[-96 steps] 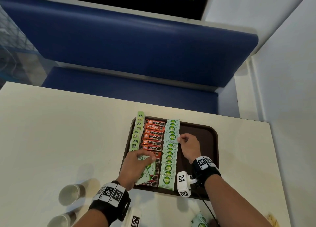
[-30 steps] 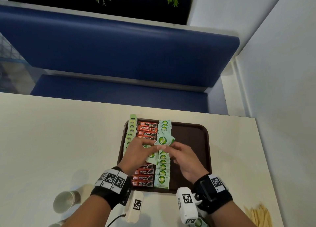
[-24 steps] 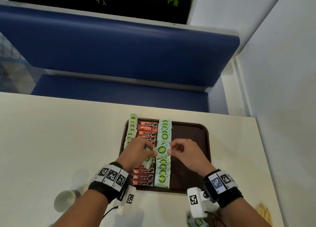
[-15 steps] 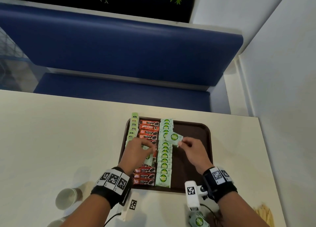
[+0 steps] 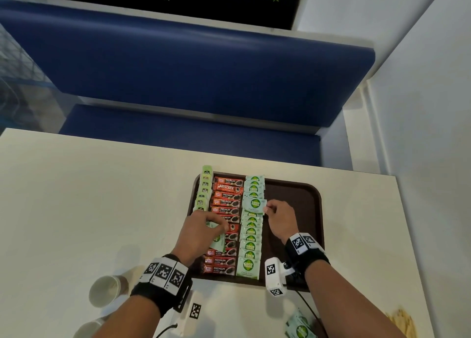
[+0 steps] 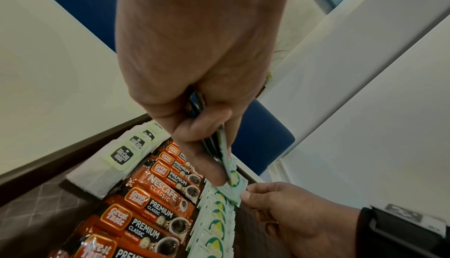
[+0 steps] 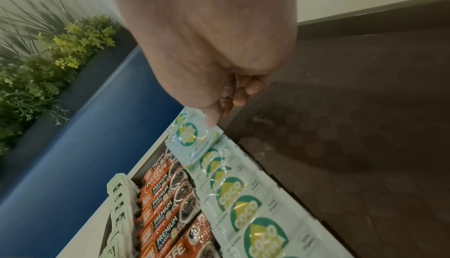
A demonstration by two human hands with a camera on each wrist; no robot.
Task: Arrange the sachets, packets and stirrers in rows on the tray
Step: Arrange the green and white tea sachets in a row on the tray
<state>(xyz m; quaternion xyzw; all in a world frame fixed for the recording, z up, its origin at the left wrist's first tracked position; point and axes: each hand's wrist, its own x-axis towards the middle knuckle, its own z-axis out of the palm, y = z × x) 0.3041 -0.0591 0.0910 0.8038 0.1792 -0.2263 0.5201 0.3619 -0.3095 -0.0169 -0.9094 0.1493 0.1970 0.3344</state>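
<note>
A brown tray point(image 5: 309, 210) is sitting on the cream table point(image 5: 102, 197), close to its near edge, and is holding three rows running near to far. Along the tray's left rim a row of pale green tea bags point(image 5: 205, 190), tagged "McCoy teas", is lying overlapped. Beside it a row of red coffee packets point(image 5: 226, 200) is reading "Great Taste PREMIUM CLASSIC", with one "NESCAFE CLASSIC" near the far end. To their right a row of mint sachets point(image 5: 251, 238) printed "COCO" is lying shingled.

The right hand point(image 5: 280, 219) is pinching one sachet point(image 5: 254, 204) by its right edge between thumb and forefinger, holding it over the far part of the mint row, slightly tilted; whether it is touching the row below I cannot tell. The left hand point(image 5: 200, 232) is gripping a small stack of mint sachets point(image 5: 218, 238) with curled fingers, hovering above the coffee packets.

The right half of the tray is showing bare brown surface. On the table, two paper cups point(image 5: 108, 290) are standing at the near left, a few loose mint sachets point(image 5: 299, 327) are lying near the right forearm, and pale wooden stirrers point(image 5: 401, 322) are lying at the near right corner. A blue bench point(image 5: 178, 65) is running behind the table's far edge.
</note>
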